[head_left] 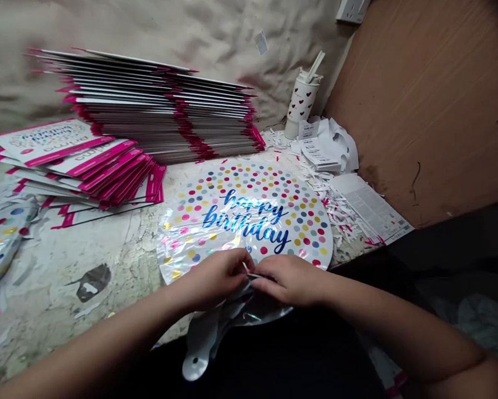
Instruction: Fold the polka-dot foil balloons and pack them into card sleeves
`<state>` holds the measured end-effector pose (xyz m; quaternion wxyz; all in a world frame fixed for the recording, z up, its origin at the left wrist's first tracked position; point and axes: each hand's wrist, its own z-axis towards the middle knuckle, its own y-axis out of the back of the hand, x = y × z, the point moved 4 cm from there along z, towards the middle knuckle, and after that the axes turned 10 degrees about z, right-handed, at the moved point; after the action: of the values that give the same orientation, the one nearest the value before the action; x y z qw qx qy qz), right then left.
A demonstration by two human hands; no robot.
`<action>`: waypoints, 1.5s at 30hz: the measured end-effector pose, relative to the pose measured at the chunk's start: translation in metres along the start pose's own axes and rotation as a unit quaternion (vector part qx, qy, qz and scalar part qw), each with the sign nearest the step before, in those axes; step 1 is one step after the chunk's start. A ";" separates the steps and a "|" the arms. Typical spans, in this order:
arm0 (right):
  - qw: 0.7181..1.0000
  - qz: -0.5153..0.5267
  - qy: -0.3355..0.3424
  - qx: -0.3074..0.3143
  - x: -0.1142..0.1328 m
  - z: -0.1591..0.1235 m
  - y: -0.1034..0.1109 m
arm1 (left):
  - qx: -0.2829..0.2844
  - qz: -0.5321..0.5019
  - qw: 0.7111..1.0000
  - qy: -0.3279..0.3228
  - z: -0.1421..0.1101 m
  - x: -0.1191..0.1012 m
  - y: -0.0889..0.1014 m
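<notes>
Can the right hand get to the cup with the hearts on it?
Probably yes: the right hand would only pass over the flat foil balloon to reach the heart cup, though it is at the balloon's edge now.

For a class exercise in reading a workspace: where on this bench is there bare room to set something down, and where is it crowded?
Bare worktop lies left of the happy birthday foil balloon, below the fanned pink-edged packs. Crowded: the stacked packs behind, and white paper shreds near the heart-print tumbler.
</notes>
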<state>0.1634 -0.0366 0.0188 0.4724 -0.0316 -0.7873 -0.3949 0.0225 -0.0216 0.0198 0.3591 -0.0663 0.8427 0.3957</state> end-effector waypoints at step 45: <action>0.641 0.711 -0.068 -0.283 -0.067 0.007 -0.011 | -0.179 0.331 0.905 -0.200 -0.117 0.050 -0.031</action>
<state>0.1909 -0.0175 -0.0411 0.5206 -0.7403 -0.4025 -0.1378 -0.0667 -0.1176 0.0184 0.3502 0.2343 0.6417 0.6408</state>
